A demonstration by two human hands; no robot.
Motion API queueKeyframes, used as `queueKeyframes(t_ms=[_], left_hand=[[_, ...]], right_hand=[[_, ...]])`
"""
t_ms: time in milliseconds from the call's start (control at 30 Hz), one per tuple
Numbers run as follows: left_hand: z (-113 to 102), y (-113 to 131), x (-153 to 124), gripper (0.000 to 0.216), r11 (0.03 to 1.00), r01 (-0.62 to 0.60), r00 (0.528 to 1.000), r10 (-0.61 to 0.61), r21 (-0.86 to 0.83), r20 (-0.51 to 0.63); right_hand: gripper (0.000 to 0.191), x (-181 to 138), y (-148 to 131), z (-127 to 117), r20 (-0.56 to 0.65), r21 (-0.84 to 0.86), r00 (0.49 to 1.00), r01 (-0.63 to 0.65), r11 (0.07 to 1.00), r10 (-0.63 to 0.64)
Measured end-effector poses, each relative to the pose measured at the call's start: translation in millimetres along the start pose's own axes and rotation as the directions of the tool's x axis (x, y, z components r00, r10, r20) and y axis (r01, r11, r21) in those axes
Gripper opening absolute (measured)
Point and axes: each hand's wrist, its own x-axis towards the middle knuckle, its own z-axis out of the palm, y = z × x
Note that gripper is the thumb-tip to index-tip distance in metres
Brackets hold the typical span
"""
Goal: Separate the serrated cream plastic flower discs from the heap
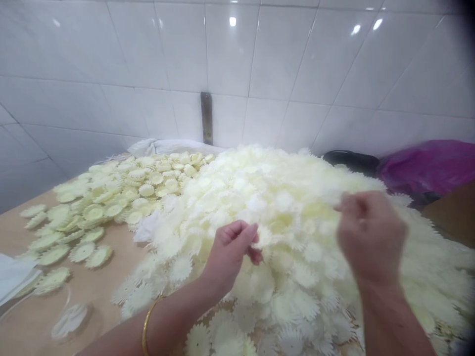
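My left hand [232,254], a gold bangle on its wrist, is closed in a pinch above a large heap of pale cream, tooth-edged discs [218,190]. What its thumb and finger hold, if anything, blends into the pale discs behind. To the right, my right hand [371,237] is raised over the same heap, its fingers curled closed. It is blurred by motion, and anything in it is hidden. Several of the loose discs show a small hole in the middle.
Thicker yellowish stacked discs [92,212] lie at the left of the brown tabletop [122,262]. A white bundle, perhaps thread [70,321], and white sheets [15,279] are at the near left. Behind are a tiled wall [230,54], a dark object [351,160] and a purple plastic bag [430,165].
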Motion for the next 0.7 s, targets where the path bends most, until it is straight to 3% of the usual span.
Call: queueKeyframes(t_ms=[33, 100, 167, 200, 267, 333, 500, 700], left_hand=[[-2, -2, 1, 0.03, 1.0, 0.006, 1.0, -0.006, -0.007, -0.013], [-4, -4, 3, 0.025, 1.0, 0.013, 1.0, -0.013, -0.027, -0.013], [-4, -6, 4, 0.02, 0.999, 0.022, 1.0, -0.023, -0.05, -0.02], [-3, -6, 5, 0.027, 0.998, 0.027, 0.999, -0.029, -0.057, -0.033], [-2, -7, 6, 0.048, 0.997, 0.047, 0.996, -0.052, -0.064, -0.068], [-2, -8, 7, 0.051, 0.995, 0.075, 0.995, -0.078, -0.068, -0.054], [-4, -10, 8, 0.018, 0.994, 0.082, 0.995, -0.078, -0.077, 0.061], [-5, -12, 7, 0.025, 0.999, 0.037, 0.998, -0.038, 0.028, 0.056]], right_hand=[[0.021, 4, 6, -4, -0.026, -0.051, 0.999, -0.039, 0.998, 0.037], [0.03, 10, 13, -10, 0.162, -0.11, 0.986, -0.01, 0.994, 0.028], [0.037, 11, 14, -16, 0.357, -0.126, 0.934, 0.045, 0.991, 0.003], [0.037, 10, 13, -18, 0.404, -0.131, 0.915, 0.06, 0.99, -0.001], [0.03, 8, 7, -23, 0.393, -0.169, 0.919, 0.067, 0.983, 0.005], [0.021, 5, 1, -28, 0.326, -0.22, 0.945, 0.086, 0.972, -0.01], [0.015, 3, -2, -36, 0.278, -0.258, 0.958, 0.148, 0.955, -0.073], [0.011, -2, -12, -36, 0.382, 0.08, 0.91, 0.143, 0.986, -0.163]])
